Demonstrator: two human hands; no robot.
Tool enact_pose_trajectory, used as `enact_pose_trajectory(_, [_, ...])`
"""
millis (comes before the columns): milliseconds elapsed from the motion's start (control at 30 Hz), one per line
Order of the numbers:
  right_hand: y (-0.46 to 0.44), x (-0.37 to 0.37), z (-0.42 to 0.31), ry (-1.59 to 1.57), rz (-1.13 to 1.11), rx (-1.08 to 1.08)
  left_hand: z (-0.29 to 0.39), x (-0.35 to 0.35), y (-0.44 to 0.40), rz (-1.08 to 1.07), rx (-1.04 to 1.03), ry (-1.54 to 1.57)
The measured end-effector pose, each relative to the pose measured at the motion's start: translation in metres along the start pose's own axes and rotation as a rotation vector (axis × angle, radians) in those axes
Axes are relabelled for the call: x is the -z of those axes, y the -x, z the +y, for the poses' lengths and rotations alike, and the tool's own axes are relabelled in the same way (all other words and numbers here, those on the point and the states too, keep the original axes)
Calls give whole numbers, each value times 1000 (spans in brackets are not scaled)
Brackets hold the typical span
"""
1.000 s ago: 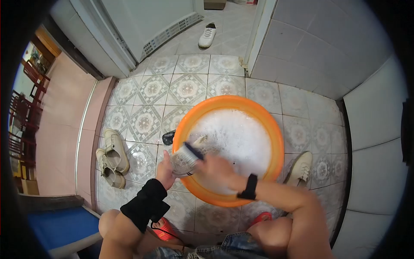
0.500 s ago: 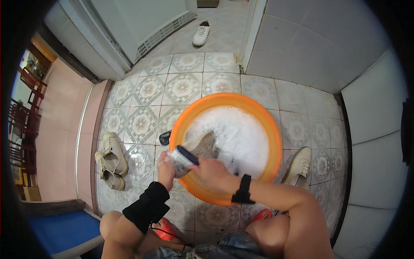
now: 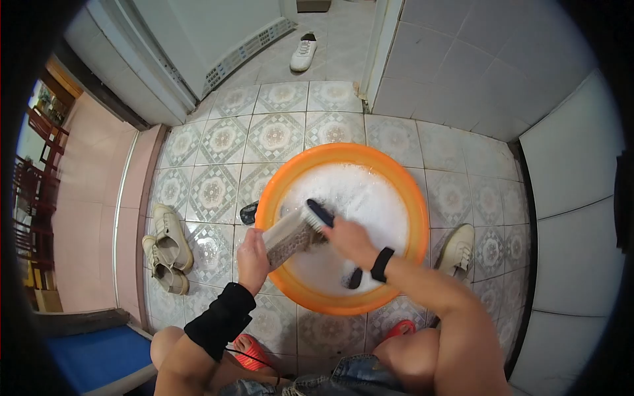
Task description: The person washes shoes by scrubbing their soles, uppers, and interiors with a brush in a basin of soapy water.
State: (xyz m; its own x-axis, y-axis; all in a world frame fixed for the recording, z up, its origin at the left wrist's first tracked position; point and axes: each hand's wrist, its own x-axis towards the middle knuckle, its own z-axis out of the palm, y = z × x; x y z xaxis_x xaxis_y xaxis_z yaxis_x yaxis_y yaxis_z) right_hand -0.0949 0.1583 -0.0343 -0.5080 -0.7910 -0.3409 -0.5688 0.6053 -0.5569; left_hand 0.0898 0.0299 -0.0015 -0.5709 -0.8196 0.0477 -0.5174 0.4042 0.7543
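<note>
Over the left side of an orange basin full of white suds, my left hand grips a wet shoe by one end. Its tan patterned sole shows, and the shoe is tilted on its side. My right hand is closed around a scrubbing brush with a dark blue back and white bristles. The bristles touch the pale edge at the shoe's far end. A dark-ended object, partly under the foam, lies in the basin near my right wrist; I cannot tell its kind.
A pair of pale shoes stands on the tiles at left. Another pale shoe is right of the basin, and a white shoe lies by the doorway. A dark object touches the basin's left side. A blue-topped stool is at lower left.
The brush has moved right and up, from the shoe's near end to its far end. The shoe has turned, showing more sole. The dark-ended object in the foam shows more.
</note>
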Motion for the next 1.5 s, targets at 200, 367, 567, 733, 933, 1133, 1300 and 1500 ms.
enact_pose_trajectory(200, [42, -2, -64, -132, -132, 44, 6, 4, 1, -10, -32, 23])
enact_pose_trajectory(367, [13, -3, -17, -27, -16, 77, 5, 4, 3, -5, -17, 101])
enact_pose_trajectory(567, [31, 11, -48, -43, -121, 4, 10, 8, 3, -29, -27, -38])
enact_pose_trajectory(733, [27, 6, -30, -70, -88, 8, 5, 6, 6, -38, -24, 35])
enact_pose_trajectory(933, [-10, 25, -10, 36, -109, -137, 28, 18, 1, -271, 334, 494])
enact_pose_trajectory(1133, [-1, 25, 53, 94, 6, -384, -2, 26, -12, -369, 884, 1186])
enact_pose_trajectory(1300, [15, 15, 29, -222, -76, -326, -7, 15, -15, -204, 955, 1391])
enact_pose_trajectory(1500, [63, 17, -69, -164, -15, 77, -12, 5, -16, -67, 977, 1382])
